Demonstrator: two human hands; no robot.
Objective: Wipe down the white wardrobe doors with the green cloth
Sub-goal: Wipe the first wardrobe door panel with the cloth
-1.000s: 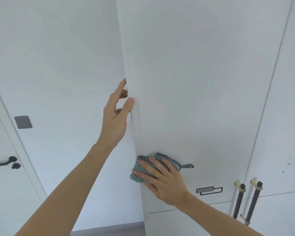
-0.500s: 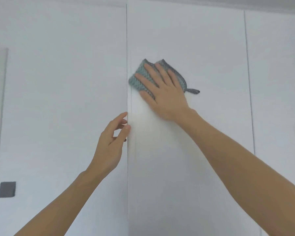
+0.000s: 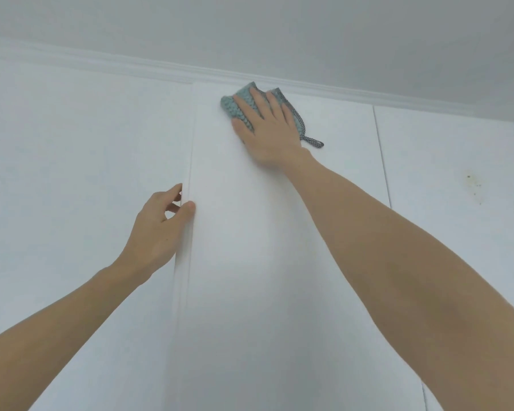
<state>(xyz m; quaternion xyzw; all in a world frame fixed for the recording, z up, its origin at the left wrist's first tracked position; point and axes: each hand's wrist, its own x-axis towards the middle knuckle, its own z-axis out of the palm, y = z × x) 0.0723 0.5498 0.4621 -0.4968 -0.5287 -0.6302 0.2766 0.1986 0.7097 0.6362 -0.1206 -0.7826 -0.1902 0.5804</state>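
While the ceiling (image 3: 279,31) fills the top of the view from ten to two o'clock, a white cornice (image 3: 161,68) runs beneath it and meets the wall (image 3: 57,173) at nine o'clock. Largest below it is the white wardrobe door (image 3: 264,262), open slightly, its left edge standing out from the wall panel and running from twelve o'clock down toward six. A neighbouring door (image 3: 451,232) lies at three o'clock, split from the first by a thin vertical seam, and it carries a few small dark specks (image 3: 472,185) near its upper right.

Both bare forearms reach up from the bottom corners. The right hand (image 3: 267,129), at about twelve o'clock, lies flat with straight, spread fingers pressing the green cloth (image 3: 235,106) against the top of the open door, just under the cornice. The cloth's dark patterned hanging loop (image 3: 313,143) trails out at the hand's lower right. The left hand (image 3: 158,226), near the centre toward nine o'clock, grips the door's left edge, thumb on the front face and fingers curled behind it.
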